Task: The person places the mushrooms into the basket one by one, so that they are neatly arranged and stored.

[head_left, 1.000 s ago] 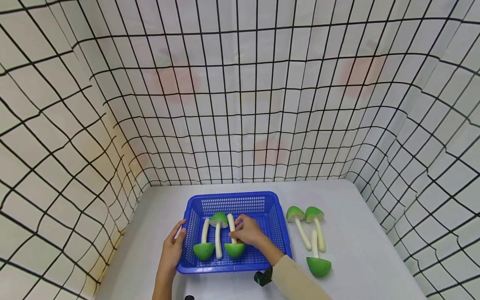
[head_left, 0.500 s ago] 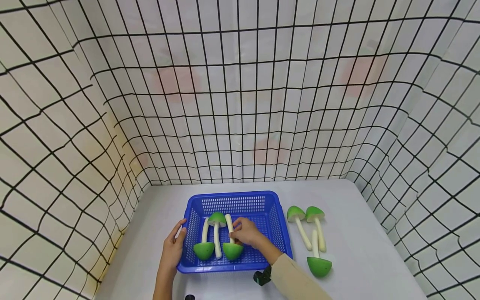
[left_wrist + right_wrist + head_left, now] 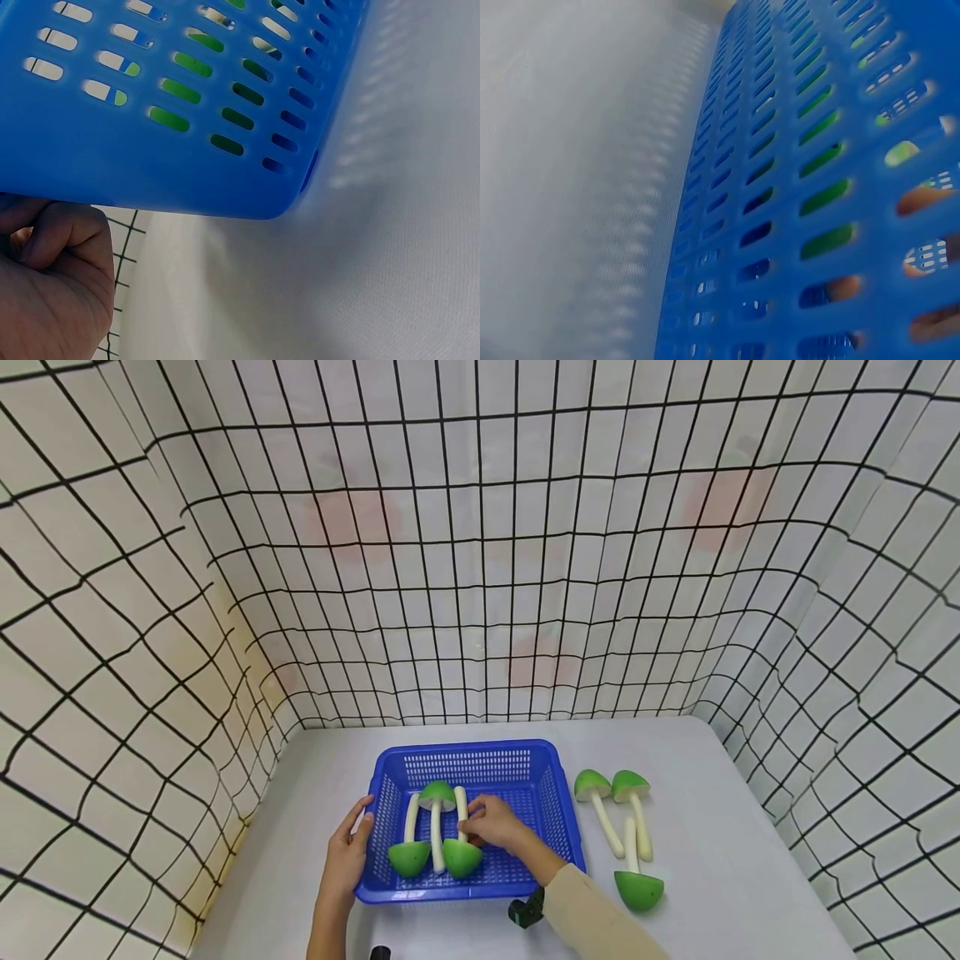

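Observation:
A blue plastic basket stands on the white table with three green-capped model mushrooms lying inside. My left hand grips its left rim; the left wrist view shows the curled fingers against the basket's edge. Inside, my right hand pinches the white stem of the rightmost mushroom, whose cap points toward me. Left of that one lie a mushroom with its cap away from me and another mushroom with its cap near me. Basket slots partly hide the right fingers in the right wrist view.
Right of the basket, three more mushrooms lie on the table: two upper ones side by side, and a lower one with its cap toward me. Black netting over white cloth encloses the table's back and sides.
The rightmost mushroom in the basket has shifted slightly left with my right hand, its cap now close to the middle stem. My left hand stays on the rim.

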The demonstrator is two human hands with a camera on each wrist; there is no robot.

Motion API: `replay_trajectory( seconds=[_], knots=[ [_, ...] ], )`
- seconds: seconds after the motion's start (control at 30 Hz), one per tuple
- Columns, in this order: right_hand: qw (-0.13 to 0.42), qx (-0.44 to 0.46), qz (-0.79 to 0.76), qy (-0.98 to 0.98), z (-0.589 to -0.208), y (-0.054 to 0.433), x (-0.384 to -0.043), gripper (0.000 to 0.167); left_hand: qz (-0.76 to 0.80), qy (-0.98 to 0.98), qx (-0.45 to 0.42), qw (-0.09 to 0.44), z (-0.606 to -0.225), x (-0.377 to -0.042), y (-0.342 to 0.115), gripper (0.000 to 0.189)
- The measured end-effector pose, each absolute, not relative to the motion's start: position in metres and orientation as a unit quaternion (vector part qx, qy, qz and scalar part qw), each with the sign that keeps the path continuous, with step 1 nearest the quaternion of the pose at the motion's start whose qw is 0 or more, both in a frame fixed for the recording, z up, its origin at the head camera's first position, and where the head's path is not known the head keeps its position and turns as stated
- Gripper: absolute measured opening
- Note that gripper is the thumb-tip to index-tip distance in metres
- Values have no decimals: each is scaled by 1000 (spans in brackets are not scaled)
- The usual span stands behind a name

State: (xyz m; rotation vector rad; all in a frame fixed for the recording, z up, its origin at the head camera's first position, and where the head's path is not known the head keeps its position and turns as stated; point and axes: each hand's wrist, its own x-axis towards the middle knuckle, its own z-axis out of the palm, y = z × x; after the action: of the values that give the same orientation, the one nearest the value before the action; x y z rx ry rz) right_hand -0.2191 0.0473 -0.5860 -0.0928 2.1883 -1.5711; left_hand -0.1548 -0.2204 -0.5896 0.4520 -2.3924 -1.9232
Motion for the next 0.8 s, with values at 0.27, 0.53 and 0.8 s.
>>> replay_trajectory(
  seconds=[0.27, 0.53, 0.8],
  knots=[
    [205, -32, -552, 808, -587, 50, -219, 42, -616, -774, 146, 21, -593, -157, -221, 46],
    [206, -31, -555, 806, -585, 53, -218, 45, -610, -778, 146, 22, -594, -156, -221, 47],
    [189, -38, -532, 825, -585, 57, -218, 42, -613, -775, 147, 27, -591, -157, -220, 46]
  ],
)
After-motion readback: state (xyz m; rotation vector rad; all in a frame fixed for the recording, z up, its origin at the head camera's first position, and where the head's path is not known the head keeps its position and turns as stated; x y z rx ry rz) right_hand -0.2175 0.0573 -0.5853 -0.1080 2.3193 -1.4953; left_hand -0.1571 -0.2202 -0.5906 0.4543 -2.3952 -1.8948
